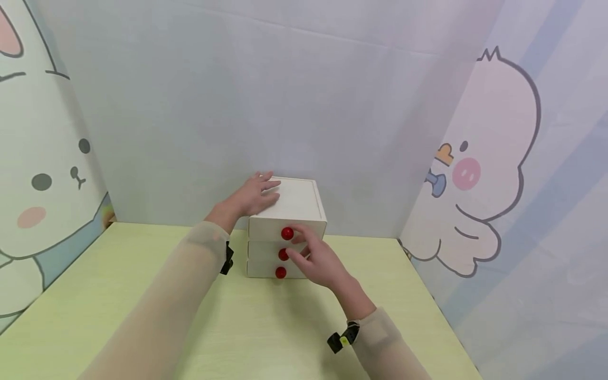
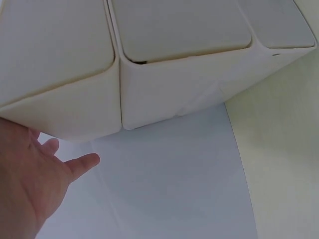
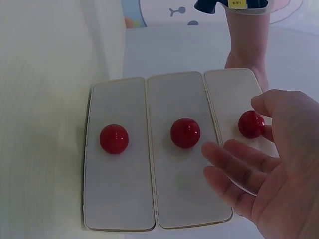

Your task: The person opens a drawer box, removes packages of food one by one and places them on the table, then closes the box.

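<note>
A small white three-drawer box [image 1: 299, 198] stands against the back curtain, each drawer front bearing a round red knob. On the left part of its top rests my left hand [image 1: 254, 196], fingers spread. In the left wrist view, that hand [image 2: 37, 174] is at the box's upper edge, fingers partly hidden. At the front, my right hand [image 1: 320, 258] is by the top knob [image 1: 287, 233], fingers loosely bent. The right wrist view shows the thumb and one finger of this hand [image 3: 279, 164] close around the top knob [image 3: 250, 124]; contact is unclear. Other fingertips hover near the middle knob [image 3: 185, 133].
The box sits at the back of a pale yellow-green table [image 1: 237, 327]. A grey-white curtain [image 1: 237, 105] rises just behind it. Printed cartoon animals cover the side curtains. The bottom knob [image 1: 281, 273] hangs just above the tabletop. Each wrist wears a black strap device.
</note>
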`<action>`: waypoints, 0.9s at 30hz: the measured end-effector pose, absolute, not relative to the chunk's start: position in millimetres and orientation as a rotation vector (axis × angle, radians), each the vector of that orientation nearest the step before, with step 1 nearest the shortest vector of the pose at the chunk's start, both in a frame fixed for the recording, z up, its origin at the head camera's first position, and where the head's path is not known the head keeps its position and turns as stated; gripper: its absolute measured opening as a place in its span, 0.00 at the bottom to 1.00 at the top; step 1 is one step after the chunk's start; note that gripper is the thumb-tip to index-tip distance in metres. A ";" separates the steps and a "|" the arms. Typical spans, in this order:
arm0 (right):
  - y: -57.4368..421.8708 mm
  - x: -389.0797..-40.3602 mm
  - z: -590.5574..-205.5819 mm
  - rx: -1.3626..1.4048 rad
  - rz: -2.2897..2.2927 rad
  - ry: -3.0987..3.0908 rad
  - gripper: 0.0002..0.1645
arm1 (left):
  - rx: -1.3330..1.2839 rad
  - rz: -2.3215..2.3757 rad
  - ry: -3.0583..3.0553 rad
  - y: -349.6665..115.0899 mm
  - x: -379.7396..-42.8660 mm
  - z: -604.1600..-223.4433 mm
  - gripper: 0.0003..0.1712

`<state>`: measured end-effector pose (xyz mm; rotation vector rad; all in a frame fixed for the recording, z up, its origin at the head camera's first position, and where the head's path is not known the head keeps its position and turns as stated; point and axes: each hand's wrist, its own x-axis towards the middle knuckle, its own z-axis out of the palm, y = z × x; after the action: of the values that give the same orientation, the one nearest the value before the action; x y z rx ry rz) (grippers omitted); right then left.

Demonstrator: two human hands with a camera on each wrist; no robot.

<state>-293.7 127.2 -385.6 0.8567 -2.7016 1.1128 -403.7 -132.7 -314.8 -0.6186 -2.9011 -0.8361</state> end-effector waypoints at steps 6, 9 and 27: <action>118.0 -298.6 -382.4 0.912 1.153 -2.701 0.33 | -0.644 -0.818 -2.911 -132.9 -403.2 -315.3 0.35; 113.9 -301.0 -381.1 0.928 1.159 -2.701 0.32 | -0.657 -0.819 -2.911 -132.9 -402.9 -315.3 0.35; 102.6 -315.2 -384.3 0.799 1.326 -2.585 0.20 | -0.640 -0.899 -2.908 -133.5 -406.5 -317.2 0.32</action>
<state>-315.2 102.6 -384.3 0.7985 -2.5850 1.3265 -406.5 -133.5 -317.2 -0.6402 -2.9079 -0.8987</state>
